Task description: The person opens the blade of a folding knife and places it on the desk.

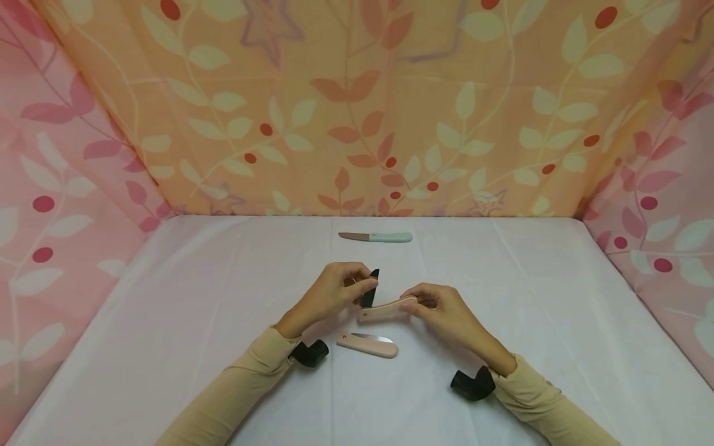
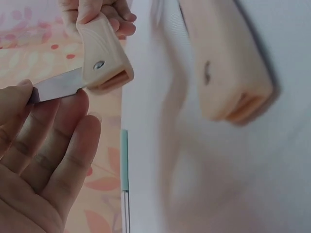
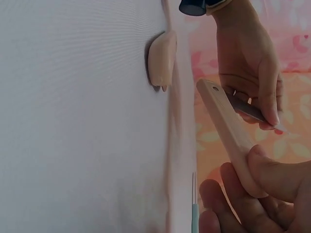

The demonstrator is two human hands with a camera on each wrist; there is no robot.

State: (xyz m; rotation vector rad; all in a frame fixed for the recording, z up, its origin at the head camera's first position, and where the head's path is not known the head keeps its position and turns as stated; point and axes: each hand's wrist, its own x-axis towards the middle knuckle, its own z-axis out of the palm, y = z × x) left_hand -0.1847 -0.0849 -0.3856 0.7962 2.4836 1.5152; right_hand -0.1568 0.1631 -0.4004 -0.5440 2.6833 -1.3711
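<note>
I hold a folding knife with a pale pink handle above the white table. My left hand pinches its half-opened blade between thumb and fingers. In the left wrist view the steel blade comes out of the handle at the pivot. Around the handle's far end my right hand keeps its grip; the right wrist view shows the thumb and fingers wrapped on the handle. A second pink folding knife lies on the table just below my hands.
A knife with a teal handle lies near the table's back edge. Patterned cloth walls close in the back and both sides. Black wrist cameras sit on both sleeves.
</note>
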